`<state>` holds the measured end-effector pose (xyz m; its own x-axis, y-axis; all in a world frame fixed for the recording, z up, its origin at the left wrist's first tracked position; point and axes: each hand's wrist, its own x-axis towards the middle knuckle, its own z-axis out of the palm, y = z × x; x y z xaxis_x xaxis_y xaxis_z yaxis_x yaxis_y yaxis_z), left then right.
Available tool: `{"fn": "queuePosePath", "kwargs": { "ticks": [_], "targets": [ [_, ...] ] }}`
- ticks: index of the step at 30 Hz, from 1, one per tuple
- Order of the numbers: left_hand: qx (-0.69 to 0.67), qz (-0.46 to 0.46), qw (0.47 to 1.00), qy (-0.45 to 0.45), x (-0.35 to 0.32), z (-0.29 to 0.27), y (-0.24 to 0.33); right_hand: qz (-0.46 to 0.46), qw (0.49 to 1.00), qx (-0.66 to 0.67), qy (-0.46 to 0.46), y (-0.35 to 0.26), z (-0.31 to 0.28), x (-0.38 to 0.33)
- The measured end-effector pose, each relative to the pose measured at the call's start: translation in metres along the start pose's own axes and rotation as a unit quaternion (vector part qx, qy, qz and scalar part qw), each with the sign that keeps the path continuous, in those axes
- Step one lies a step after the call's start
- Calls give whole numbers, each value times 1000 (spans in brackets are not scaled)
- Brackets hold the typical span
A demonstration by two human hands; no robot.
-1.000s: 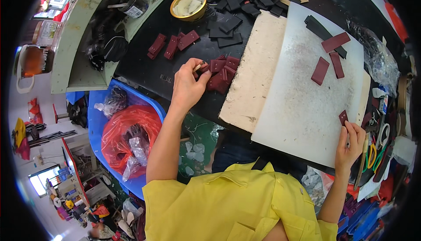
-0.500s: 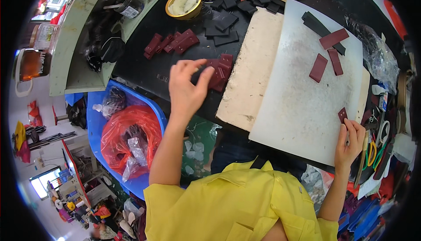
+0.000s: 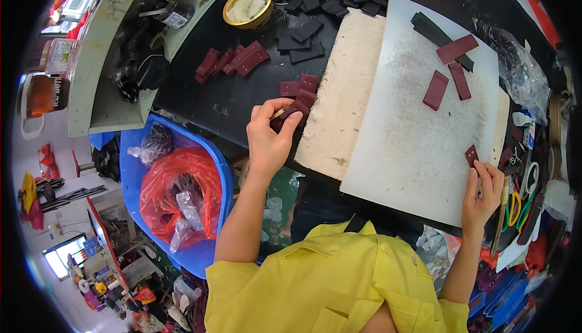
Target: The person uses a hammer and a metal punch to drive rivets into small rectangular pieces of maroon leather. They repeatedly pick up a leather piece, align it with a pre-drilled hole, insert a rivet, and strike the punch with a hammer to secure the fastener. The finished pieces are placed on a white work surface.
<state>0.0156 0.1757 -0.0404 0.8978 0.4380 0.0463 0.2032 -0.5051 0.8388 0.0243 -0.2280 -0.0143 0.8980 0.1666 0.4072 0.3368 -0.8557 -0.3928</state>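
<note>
My left hand [image 3: 270, 139] is curled at the near edge of a pile of maroon strap pieces [image 3: 308, 82] with small holes. A short tan stick-like thing [image 3: 279, 113] shows between its fingers; thumb and forefinger touch a maroon piece there. Over the right edge of a whitish sheet [image 3: 418, 145], my right hand [image 3: 483, 196] pinches a small maroon piece with holes [image 3: 471, 155]. Higher on the sheet lie several maroon strips [image 3: 435, 90] and a black strip [image 3: 433, 31]. Part of what my left fingers grip is hidden.
More maroon pieces [image 3: 250, 59] and black pieces [image 3: 306, 30] lie on the black table. A gold-rimmed bowl [image 3: 267, 16] of pale stuff stands behind. Beige board [image 3: 324, 145] lies under the sheet. Left is a blue tub [image 3: 224, 175] with red plastic; right are scissors [image 3: 532, 178].
My left hand has moved nearer and slightly right, its thumb and forefinger now down at the maroon pile's near edge. My right hand holds its small piece in nearly the same place.
</note>
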Motion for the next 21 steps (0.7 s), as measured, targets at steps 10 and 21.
{"fn": "queuePosePath", "kwargs": {
  "ticks": [10, 21],
  "targets": [
    [-185, -58, 981, -16, 2, -13, -8, 10, 1000, 2, -1, 0, 0, 0],
    [268, 156, 931, 194, 84, -46, -43, 7, 1000, 5, -1, -2, 0, 2]
  ]
}}
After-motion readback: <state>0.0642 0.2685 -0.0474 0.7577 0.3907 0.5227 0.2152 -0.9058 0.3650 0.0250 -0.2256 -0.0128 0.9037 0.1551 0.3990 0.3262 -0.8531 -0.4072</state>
